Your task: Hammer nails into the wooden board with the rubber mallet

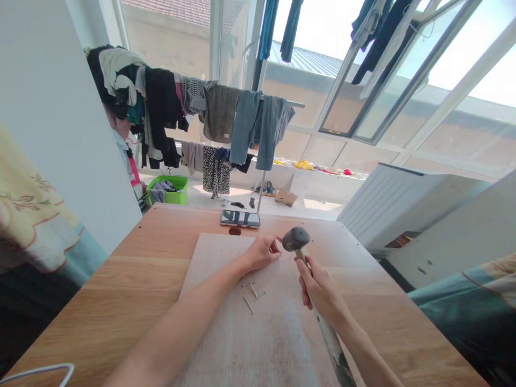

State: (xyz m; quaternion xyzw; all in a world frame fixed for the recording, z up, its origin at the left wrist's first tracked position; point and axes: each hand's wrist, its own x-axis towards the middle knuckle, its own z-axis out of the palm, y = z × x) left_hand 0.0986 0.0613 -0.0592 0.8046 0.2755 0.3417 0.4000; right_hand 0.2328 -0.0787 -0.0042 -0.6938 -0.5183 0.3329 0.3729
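Gripping a rubber mallet [295, 239] by its wooden handle, the right hand [318, 287] holds the dark head up just beside the fingertips [276, 244] of the left hand [260, 253]. A mistimed swing looks like the main danger here, since the head could catch those fingers. The left hand is pinched narrow over a pale board [258, 344], but whether it holds anything is too small to tell. Loose nails [250, 294] lie in a small scatter on the board just below that hand, and a stray knock could send them rolling onto the worktop [121, 290]. A phone [239, 219] lies at the far edge of the worktop, where a wild bounce of the mallet might reach it. Past the worktop, left of centre in the frame, a green basket [177, 183] holds crumpled clothes [163, 191]. Farther off, toward the right, sits a cardboard box [286, 198], with its inside hidden from view.
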